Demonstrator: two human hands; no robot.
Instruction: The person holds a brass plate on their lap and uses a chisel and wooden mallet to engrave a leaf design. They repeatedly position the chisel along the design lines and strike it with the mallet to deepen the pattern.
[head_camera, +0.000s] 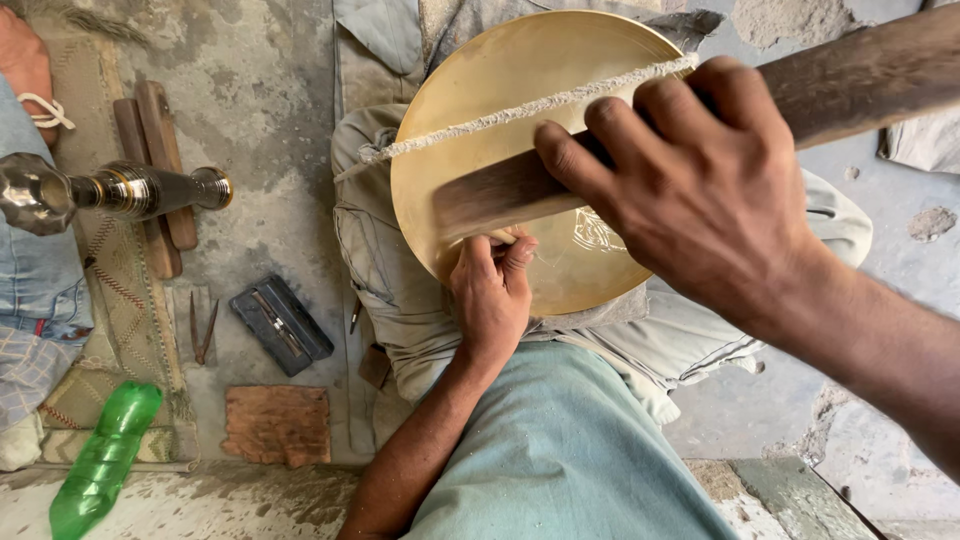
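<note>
- On the person's lap, over a grey cloth (400, 270), lies a round brass plate (480, 110), tilted up toward the camera, with a rope (530, 108) stretched across its upper face.
- Right hand (690, 190): fingers curled tight around a dark wooden stick (860, 75), whose flat end rests on the plate's face.
- Left hand (490, 290): fingers pressed together, pinching something small against the plate near its lower rim; what it is cannot be told.
- To do this well, I judge the left hand should keep the plate steady on the cloth, and the stick should stay flat on the metal, clear of the engraved mark (597, 232).
- Off to the side on the floor sit a metal vessel (110, 190), a green bottle (100, 460), a dark flat case (282, 323) and small pincers (203, 328), well apart from the plate.
</note>
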